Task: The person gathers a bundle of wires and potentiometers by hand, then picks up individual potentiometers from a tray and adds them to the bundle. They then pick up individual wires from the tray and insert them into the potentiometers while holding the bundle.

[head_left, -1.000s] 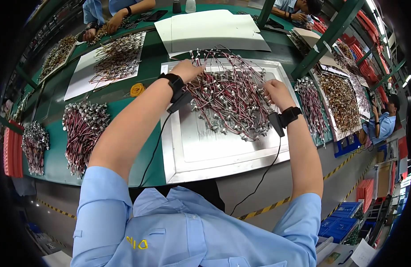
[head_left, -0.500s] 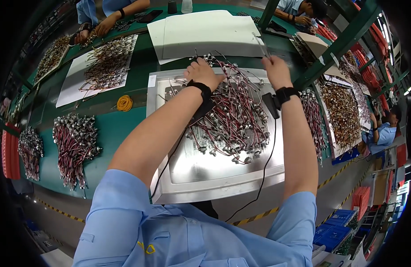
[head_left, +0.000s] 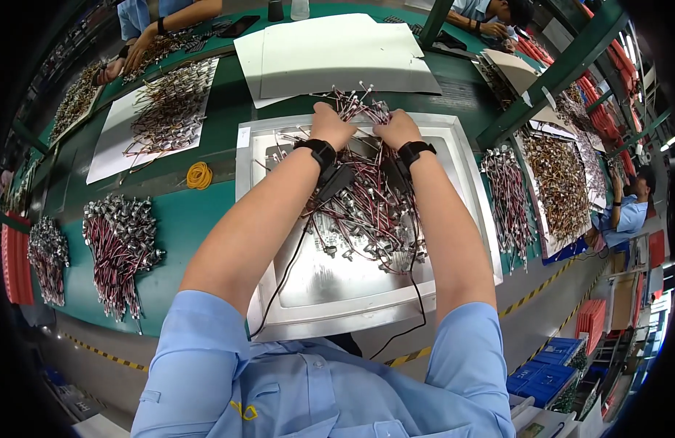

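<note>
A loose heap of red-and-dark wire leads [head_left: 363, 204] with small silvery round parts and pale ends lies in a shallow metal tray [head_left: 308, 292]. Over its far edge, my left hand [head_left: 333, 125] is closed around some of the leads, whose pale ends stick out beyond the fingers. Close to its right, my right hand [head_left: 399, 130] is also closed on leads from the far end of the heap. Most fingertips are hidden behind the hands. Each wrist wears a black band with a dark device and cable.
Bundled leads [head_left: 120, 252] lie on the green table [head_left: 184, 241] at left, near yellow rubber bands [head_left: 199, 175]. More leads [head_left: 509, 204] lie right of the tray. White sheets [head_left: 337, 58] lie behind it. A green post [head_left: 549, 80] rises at right. Co-workers sit beyond.
My right hand has come left and down from the tray's far right corner to the heap, beside my left hand. The thin piece it held up is no longer seen apart. Both hands now grip leads.
</note>
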### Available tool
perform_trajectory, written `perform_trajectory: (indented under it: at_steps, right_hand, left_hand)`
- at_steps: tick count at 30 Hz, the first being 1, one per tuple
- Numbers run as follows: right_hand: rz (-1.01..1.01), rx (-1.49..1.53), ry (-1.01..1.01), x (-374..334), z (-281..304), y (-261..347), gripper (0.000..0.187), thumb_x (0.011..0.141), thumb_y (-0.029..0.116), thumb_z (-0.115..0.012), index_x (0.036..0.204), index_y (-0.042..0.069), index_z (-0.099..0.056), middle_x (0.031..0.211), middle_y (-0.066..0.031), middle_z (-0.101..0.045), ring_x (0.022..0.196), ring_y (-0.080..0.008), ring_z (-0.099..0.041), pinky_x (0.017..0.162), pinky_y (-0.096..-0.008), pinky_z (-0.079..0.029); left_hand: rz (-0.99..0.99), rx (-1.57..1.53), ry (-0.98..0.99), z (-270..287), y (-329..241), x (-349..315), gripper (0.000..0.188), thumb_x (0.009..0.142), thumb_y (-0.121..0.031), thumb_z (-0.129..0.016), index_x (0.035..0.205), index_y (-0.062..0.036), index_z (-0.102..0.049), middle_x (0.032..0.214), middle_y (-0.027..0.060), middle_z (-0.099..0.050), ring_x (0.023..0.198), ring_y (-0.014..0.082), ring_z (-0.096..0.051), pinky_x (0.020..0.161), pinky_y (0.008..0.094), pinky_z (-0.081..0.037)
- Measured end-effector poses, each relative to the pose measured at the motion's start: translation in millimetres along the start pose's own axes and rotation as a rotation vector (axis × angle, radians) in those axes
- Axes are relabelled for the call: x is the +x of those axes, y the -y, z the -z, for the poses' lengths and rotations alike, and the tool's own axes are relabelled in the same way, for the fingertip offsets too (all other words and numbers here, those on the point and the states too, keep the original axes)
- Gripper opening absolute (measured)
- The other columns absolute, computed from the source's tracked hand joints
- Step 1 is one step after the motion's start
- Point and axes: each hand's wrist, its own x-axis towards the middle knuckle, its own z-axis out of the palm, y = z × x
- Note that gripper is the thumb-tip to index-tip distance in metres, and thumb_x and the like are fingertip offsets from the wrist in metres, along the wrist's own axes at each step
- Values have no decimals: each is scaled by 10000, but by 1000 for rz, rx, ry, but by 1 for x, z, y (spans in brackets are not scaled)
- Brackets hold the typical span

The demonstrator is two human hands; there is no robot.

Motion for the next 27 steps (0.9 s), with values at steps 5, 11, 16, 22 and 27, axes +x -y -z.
perform_trajectory:
  at_steps: [5,11,16,22,27]
  right_hand:
    - [60,638,245,-28,41,-29,408,773,343,-648,982,-5,-612,900,-82,-634,771,-173,-578,716,-311,-457]
    - [334,768,-51,-85,78,0,309,879,303,-523,844,16,-634,814,-98,-635,755,-198,-587,691,-336,-463]
    - [456,1075,-153,-142,102,40,230,893,185,-515,830,-26,-581,705,-107,-610,671,-192,-599,623,-330,-460]
    - [513,689,-332,-169,93,47,270,882,206,-529,785,-43,-565,686,-153,-616,633,-286,-602,620,-382,-461]
    - [577,882,-463,-186,89,68,271,880,213,-537,784,-40,-546,681,-173,-596,650,-318,-587,619,-389,-448]
  left_hand:
    - [234,-658,540,40,-26,-15,256,784,-236,-683,792,10,-610,593,2,-467,532,136,-470,489,285,-400]
    - [-338,-291,283,86,-43,-56,422,916,-417,-491,806,-46,-659,727,20,-594,712,131,-534,712,265,-406]
    - [-325,-758,360,107,-65,-98,285,932,-307,-527,881,-35,-598,591,-39,-447,529,60,-378,515,228,-311]
    - [-342,-510,317,103,-57,-105,238,939,-271,-523,931,-39,-576,582,-52,-372,521,46,-349,508,212,-295]
    - [-308,-812,256,127,-61,-124,241,946,-276,-511,939,-43,-573,577,-58,-332,508,40,-302,482,218,-267]
